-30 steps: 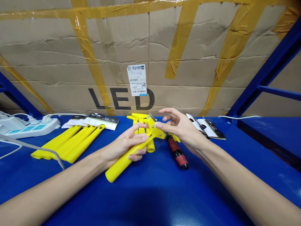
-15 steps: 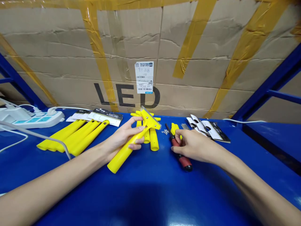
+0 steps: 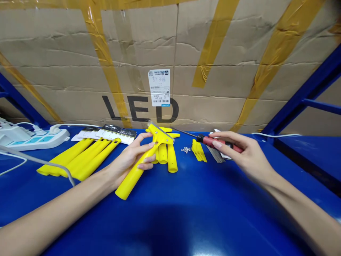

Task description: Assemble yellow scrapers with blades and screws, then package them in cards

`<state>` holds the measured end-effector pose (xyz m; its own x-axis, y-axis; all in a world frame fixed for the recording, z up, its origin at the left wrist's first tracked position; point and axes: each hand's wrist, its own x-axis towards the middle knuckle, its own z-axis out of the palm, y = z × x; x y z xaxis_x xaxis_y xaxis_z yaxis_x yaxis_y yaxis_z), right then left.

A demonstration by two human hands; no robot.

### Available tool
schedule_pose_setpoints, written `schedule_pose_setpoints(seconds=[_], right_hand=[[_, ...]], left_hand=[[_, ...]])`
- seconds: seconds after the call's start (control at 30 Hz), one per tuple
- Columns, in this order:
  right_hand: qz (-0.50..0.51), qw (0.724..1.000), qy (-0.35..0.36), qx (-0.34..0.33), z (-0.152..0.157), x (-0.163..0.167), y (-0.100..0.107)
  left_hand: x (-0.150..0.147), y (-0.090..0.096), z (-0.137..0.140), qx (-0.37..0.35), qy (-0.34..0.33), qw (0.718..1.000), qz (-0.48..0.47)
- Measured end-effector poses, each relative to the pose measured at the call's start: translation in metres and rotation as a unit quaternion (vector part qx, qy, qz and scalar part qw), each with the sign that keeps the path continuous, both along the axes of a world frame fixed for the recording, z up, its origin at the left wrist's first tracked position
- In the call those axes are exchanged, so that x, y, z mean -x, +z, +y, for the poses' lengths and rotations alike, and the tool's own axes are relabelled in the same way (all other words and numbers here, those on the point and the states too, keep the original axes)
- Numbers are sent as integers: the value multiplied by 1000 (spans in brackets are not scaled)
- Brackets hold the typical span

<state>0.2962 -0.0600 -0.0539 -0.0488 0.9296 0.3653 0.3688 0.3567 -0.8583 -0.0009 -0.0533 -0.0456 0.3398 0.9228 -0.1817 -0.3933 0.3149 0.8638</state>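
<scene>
A yellow scraper [image 3: 132, 175] with a metal blade and two screws in its head is in my left hand [image 3: 133, 156], fingers wrapped round its neck. My right hand [image 3: 242, 151] grips a red and black screwdriver [image 3: 210, 141], its shaft pointing left toward the scraper head, with the tip near the blade's right end. Behind the scraper lie several yellow handles [image 3: 172, 163]. A small heap of screws [image 3: 185, 150] sits between the hands. Beside it are yellow plastic pieces [image 3: 198, 151] and thin grey blades [image 3: 215, 154], partly behind my right hand.
At left are several yellow scrapers [image 3: 90, 160] with packaging cards [image 3: 117, 132], next to a white power strip [image 3: 39, 138] and its grey cable [image 3: 39, 156]. A cardboard box [image 3: 144, 42] stands along the back of the blue table [image 3: 173, 213], with blue frame bars [image 3: 293, 92] at right.
My right hand has lifted the screwdriver off the table and swung its shaft leftward toward the scraper. My left hand still holds the scraper, and the view has shifted slightly.
</scene>
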Motion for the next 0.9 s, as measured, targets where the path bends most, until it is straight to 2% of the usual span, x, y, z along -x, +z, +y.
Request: schedule_pose_setpoints(seconds=[0.2, 0.77, 0.83, 0.9], right_hand=[[8, 1000, -6, 5, 2, -8, 6], [-2, 999, 29, 30, 1, -10, -2], [-33, 999, 33, 4, 2, -10, -1], [-87, 994, 25, -57, 0, -11, 2]], left_hand=[[-3, 0, -1, 6, -19, 999, 37], [-2, -4, 0, 5, -3, 1000, 23], [-2, -4, -2, -7, -6, 1000, 26], [-3, -5, -5, -21, -3, 999, 35]])
